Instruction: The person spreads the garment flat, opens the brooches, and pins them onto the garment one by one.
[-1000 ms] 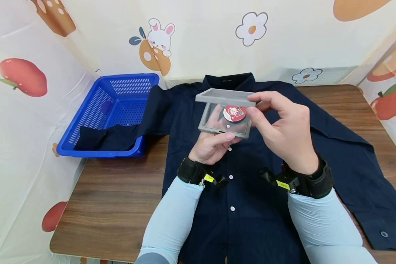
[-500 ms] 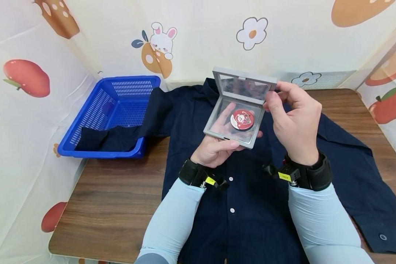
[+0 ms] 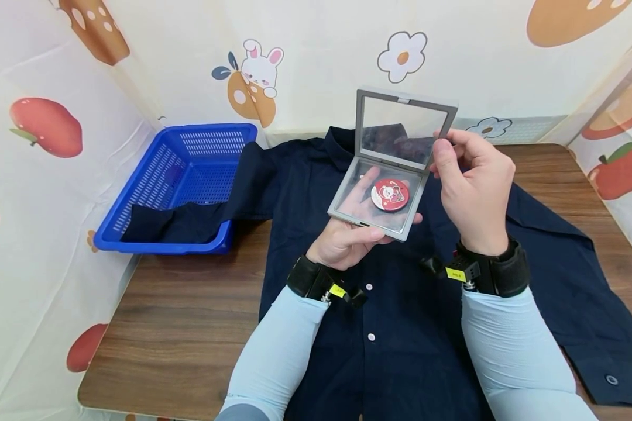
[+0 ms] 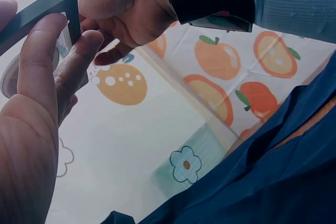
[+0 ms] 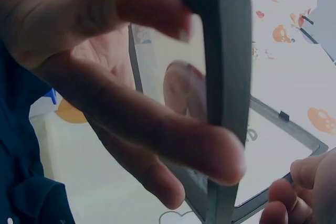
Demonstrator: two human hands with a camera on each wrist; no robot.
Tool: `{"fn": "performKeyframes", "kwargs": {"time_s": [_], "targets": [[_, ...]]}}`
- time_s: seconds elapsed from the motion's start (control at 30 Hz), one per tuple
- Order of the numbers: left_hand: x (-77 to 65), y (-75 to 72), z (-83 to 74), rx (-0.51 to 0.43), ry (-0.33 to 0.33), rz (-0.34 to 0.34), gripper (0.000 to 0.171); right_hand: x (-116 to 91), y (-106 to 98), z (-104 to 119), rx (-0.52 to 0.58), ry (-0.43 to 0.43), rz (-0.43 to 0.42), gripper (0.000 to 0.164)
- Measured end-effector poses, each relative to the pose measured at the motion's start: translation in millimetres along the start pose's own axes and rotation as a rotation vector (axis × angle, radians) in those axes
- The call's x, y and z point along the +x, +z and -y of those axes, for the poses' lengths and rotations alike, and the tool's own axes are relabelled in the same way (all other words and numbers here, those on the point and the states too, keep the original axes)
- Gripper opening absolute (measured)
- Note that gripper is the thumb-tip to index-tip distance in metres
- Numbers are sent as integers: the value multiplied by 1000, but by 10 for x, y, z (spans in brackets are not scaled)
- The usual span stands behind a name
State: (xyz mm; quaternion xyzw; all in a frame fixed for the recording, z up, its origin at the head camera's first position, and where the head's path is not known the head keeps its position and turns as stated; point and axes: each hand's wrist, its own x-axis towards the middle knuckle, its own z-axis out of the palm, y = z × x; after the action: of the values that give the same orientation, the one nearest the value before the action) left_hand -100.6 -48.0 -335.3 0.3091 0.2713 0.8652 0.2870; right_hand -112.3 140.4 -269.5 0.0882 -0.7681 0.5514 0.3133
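Above a dark navy cloth shirt point(image 3: 400, 356) with white buttons: one square hinged case point(image 3: 391, 162) of clear panels in grey frames, its two halves spread apart, lid raised on the hinge, lower half tilted. Held in the air, clear of the counter.

Contents: one round red badge point(image 3: 390, 194) with white cartoon figure, lying at the clear panel of the lower half, right of its middle.

Left hand point(image 3: 344, 244): grips the lower half of the case from below, thumb over the near edge, fingers behind the clear panel and visible through it.

Right hand point(image 3: 474, 190): pinches the right edge of the lid, thumb on the front face.

Worn by the person: two pale blue sleeves point(image 3: 279, 345); two black wrist straps point(image 3: 497, 270), each with a small device bearing a yellow label.

Supporting surface: wood-grain counter point(image 3: 174, 333), brown, rounded corners, the shirt spread across it.

At the left: one rectangular blue plastic basket point(image 3: 160, 248), perforated walls; one end of a shirt sleeve lies inside. The other sleeve extends to the right, cuff button showing.

Backdrop: cream sheeting point(image 3: 321, 70) printed with fruit, flowers and a rabbit.
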Motion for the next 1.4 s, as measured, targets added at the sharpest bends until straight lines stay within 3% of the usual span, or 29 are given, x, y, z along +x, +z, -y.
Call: {"fn": "performKeyframes", "kwargs": {"time_s": [0.27, 0.53, 0.93, 1.2, 1.4], "targets": [[-7, 16, 19, 29, -4, -33, 96, 30, 7, -68, -69, 62, -12, 28], [-12, 12, 25, 23, 1, -47, 95, 35, 9, -91, -84, 71, 9, 30], [-1, 1, 40, 61, 86, -135, 93, 21, 25, -114, -50, 73, 69, 27], [5, 12, 48, 84, 117, -230, 92, -18, 45, -63, -135, -6, 216, 26], [-1, 18, 48, 73, 116, -250, 94, -40, 79, -59, -203, -74, 354, 31]]}}
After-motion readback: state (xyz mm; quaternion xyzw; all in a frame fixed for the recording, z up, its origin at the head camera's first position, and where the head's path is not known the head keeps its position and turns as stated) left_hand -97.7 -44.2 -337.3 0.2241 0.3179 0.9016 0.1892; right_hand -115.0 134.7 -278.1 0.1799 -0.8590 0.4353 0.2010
